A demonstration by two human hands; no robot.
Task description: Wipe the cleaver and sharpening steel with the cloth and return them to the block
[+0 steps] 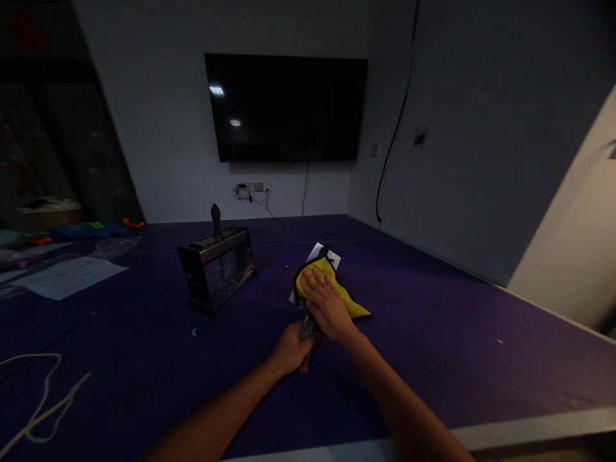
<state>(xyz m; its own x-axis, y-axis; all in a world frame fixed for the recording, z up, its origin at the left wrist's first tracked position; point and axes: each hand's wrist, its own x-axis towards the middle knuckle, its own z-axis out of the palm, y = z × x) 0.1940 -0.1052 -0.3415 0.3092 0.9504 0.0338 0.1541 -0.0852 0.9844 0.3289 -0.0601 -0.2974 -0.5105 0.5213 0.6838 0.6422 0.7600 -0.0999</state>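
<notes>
My right hand [328, 308] lies over a yellow cloth with black edging [355, 309], its fingers stretched out flat on the fabric. Closed below it, my left hand [290, 350] grips a grey tool with a reddish end [308, 328]. Most of that tool is hidden by my hands and the cloth, so its kind does not show. White paper [333, 258] sticks out from beneath the cloth. To the left stands a black box-shaped device with clear sides and an upright handle on top [217, 266].
The purple surface [433, 333] reaches to the wall. A pale cord [48, 391] lies at the lower left, with printed paper [72, 276] and plastic beyond it. A television [289, 109] hangs on the wall, and a black cable [394, 135] runs down at its right.
</notes>
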